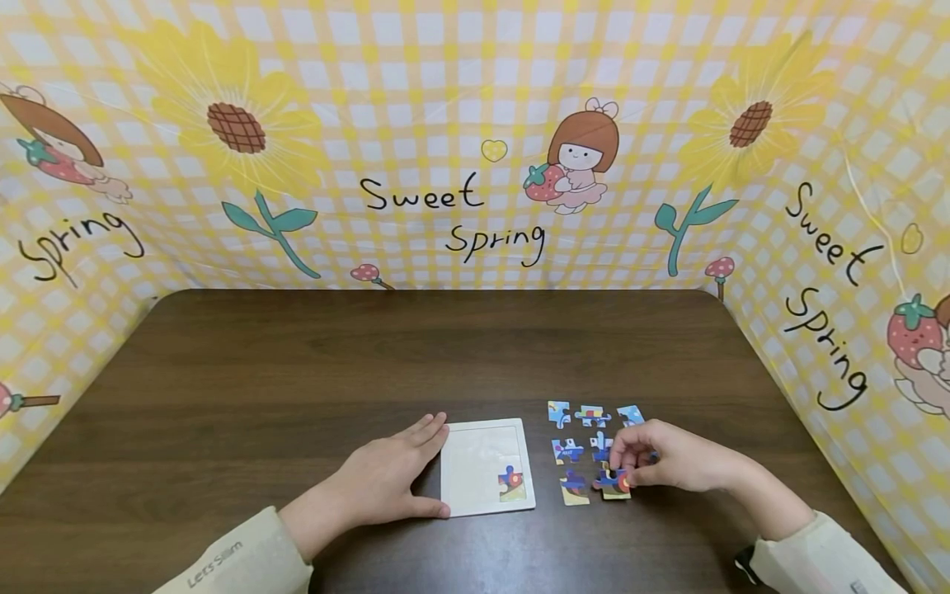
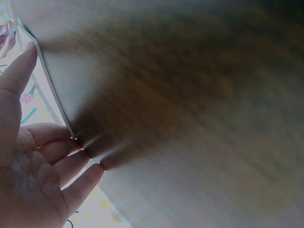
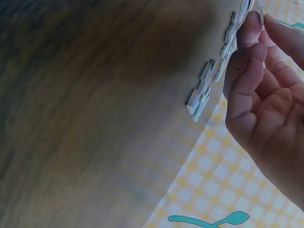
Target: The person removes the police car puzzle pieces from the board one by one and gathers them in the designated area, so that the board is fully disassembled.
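A square white puzzle tray lies on the table with one puzzle piece in its lower right corner. Along the tray's left edge rests my left hand, its fingers straight and its thumb at the lower left corner. In the left wrist view, the fingertips of that hand meet the tray's edge and the table. My right hand pinches a puzzle piece between thumb and curled fingers, at the front of a group of pieces. The right wrist view catches only this piece's thin edge.
Several loose puzzle pieces lie in rows right of the tray, among them a sky-blue one and a yellow-bottomed one. My right hand partly covers some. A yellow checked cloth walls the dark wooden table at the back and sides.
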`<action>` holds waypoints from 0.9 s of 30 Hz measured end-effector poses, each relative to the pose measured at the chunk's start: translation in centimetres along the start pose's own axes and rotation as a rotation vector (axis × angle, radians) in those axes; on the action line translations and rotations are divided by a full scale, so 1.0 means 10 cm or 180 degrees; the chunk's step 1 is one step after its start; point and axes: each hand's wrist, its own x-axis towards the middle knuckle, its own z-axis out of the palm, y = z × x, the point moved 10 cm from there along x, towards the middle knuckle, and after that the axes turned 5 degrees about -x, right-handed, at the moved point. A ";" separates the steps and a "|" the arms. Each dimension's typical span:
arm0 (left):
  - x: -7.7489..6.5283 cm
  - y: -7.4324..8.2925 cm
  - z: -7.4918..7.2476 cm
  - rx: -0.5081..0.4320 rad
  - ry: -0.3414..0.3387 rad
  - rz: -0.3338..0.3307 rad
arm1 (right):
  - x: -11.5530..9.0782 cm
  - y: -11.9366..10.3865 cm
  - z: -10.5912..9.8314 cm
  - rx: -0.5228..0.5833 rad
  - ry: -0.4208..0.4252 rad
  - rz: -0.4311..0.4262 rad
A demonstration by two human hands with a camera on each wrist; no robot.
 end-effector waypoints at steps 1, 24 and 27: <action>0.00 0.00 0.00 0.0001 0.0000 0.0001 | 0.00 0.01 0.00 -0.0016 -0.0001 0.0010; 0.00 -0.02 0.00 -0.0010 0.0006 -0.0016 | 0.39 -0.21 0.03 -0.0489 0.0033 0.0090; -0.01 -0.01 -0.01 -0.0006 0.0016 -0.0010 | 0.51 -0.28 0.07 -0.0534 0.0022 0.0064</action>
